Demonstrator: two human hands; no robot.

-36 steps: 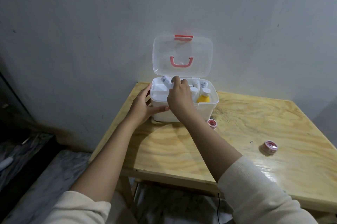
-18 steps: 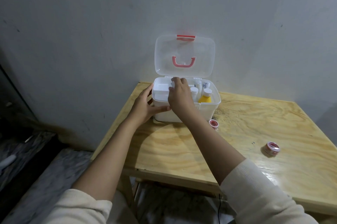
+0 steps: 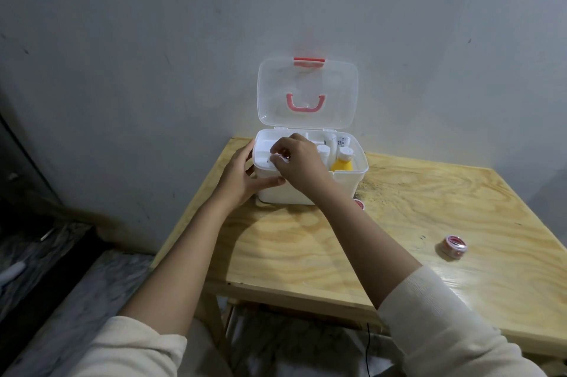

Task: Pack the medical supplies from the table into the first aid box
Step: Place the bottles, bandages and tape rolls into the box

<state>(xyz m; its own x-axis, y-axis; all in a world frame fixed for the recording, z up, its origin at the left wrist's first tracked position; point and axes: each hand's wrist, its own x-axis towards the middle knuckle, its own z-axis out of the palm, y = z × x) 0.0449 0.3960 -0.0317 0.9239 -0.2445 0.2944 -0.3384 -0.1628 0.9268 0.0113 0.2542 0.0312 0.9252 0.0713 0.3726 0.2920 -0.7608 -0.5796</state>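
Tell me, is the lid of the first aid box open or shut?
Open. The lid stands upright against the wall, and bottles show inside the first aid box.

I'm seeing a light plywood table (image 3: pixel 306 241) standing against the wall. The white first aid box (image 3: pixel 294 189) is sitting on its far-left part, lid standing open. One small red-and-white roll (image 3: pixel 358 203) is lying just beside the box's front right corner, partly hidden by a forearm. A second roll (image 3: pixel 453 247) is lying well apart, toward the right edge.
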